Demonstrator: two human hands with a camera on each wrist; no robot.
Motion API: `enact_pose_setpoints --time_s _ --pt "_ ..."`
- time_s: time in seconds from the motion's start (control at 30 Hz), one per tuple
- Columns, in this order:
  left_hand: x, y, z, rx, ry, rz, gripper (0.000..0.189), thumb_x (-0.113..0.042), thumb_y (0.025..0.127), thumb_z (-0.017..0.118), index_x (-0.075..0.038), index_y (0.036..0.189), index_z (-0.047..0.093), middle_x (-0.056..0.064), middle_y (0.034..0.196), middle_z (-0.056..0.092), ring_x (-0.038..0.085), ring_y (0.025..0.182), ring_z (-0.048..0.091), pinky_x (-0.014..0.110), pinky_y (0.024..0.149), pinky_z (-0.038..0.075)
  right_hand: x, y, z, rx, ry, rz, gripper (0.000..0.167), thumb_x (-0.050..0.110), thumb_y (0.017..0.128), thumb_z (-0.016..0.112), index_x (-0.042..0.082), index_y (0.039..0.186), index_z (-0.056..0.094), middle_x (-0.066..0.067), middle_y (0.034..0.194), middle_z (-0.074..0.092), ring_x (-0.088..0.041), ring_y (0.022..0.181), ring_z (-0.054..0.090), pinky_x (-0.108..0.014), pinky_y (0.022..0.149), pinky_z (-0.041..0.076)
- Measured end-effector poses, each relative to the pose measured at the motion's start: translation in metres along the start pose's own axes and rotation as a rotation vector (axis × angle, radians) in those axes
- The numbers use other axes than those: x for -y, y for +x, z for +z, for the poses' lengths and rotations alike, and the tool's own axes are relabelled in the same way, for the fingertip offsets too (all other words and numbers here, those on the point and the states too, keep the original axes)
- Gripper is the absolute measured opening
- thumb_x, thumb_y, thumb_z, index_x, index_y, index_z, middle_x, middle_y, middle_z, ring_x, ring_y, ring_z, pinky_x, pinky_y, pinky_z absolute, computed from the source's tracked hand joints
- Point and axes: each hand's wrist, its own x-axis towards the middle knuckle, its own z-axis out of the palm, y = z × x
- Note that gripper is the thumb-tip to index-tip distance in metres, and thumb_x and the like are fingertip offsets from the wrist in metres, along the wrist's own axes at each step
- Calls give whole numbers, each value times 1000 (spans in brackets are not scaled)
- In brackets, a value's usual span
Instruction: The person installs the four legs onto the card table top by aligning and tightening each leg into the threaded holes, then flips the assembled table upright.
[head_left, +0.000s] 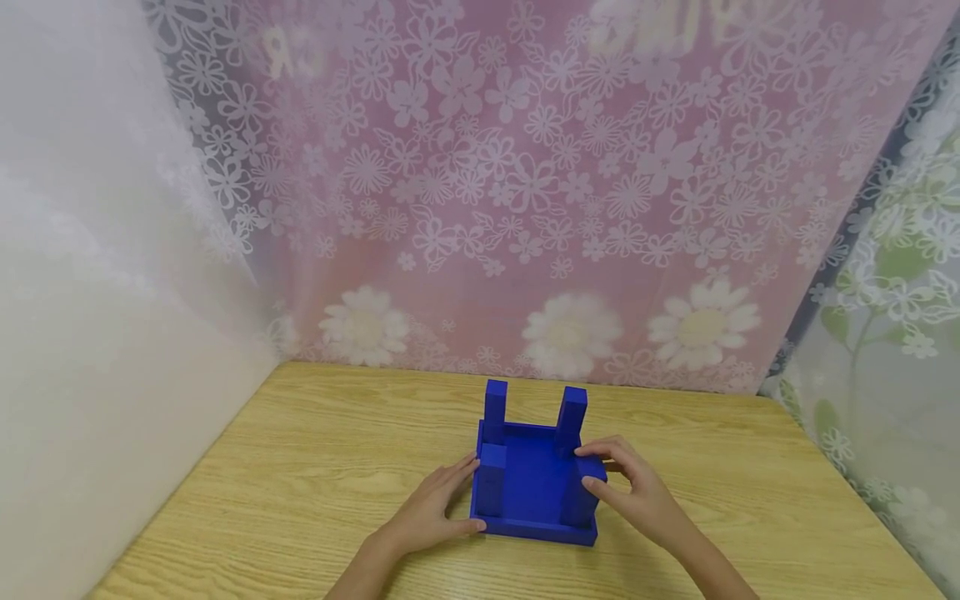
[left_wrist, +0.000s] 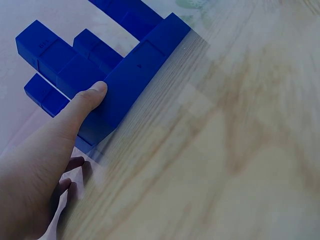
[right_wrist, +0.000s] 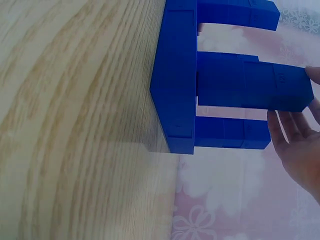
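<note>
A blue square tray-like base (head_left: 532,531) with low walls rests on the table, and several blue rectangular posts stand upright at its corners. My right hand (head_left: 641,496) pinches the top of the near right post (head_left: 579,504) between thumb and fingers. That held post (right_wrist: 250,82) reaches down to the base in the right wrist view. At the left side, my left hand (head_left: 431,512) touches the base with nearly straight fingers. Its thumb (left_wrist: 92,97) presses the wall close to the near left post (head_left: 492,483). Two more posts, far left (head_left: 495,408) and far right (head_left: 572,417), stand behind.
The wood-grain table (head_left: 322,467) extends around the base on all sides. Behind it hangs a pink sheet (head_left: 480,208) with white flowers. A pale sheet (head_left: 127,275) borders the left, and a flowered one (head_left: 892,350) borders the right.
</note>
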Motion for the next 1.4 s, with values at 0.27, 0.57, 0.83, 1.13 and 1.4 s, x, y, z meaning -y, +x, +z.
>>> enact_pose_setpoints --time_s 0.27,0.57,0.83,1.13,1.4 --pt "-2 0 -1 1 4 3 85 -60 80 58 -17 146 26 -3 150 21 26 132 25 50 105 17 3 3 6 -71 -118 11 36 2 79 71 10 112 60 -2 101 50 -13 86 46 -30 65 47" --pt "-1 1 -1 -2 17 6 85 -60 80 58 -18 146 26 -3 150 21 25 132 25 49 105 17 3 -1 1 57 85 -106 33 -13 89 46 1 118 52 -8 125 47 -14 116 43 -26 88 41" --pt "-1 1 -1 -4 11 7 85 -60 80 58 -17 146 27 -3 150 21 25 133 25 49 106 17 3 -1 3 27 45 -67 30 -6 88 56 5 115 55 -8 114 52 -13 108 47 -28 81 47" --pt "0 0 0 -2 15 4 84 -60 80 58 -18 146 27 -7 149 19 23 133 24 48 106 16 -2 1 10 -81 -171 8 34 -5 78 69 2 109 58 -5 104 53 -13 91 49 -30 69 49" --pt "-1 1 0 -3 8 -1 85 -61 79 58 -19 146 26 -5 149 21 25 133 25 49 106 17 -1 1 8 -42 -89 -49 31 -5 86 59 6 116 56 -4 113 51 -12 103 47 -28 76 46"
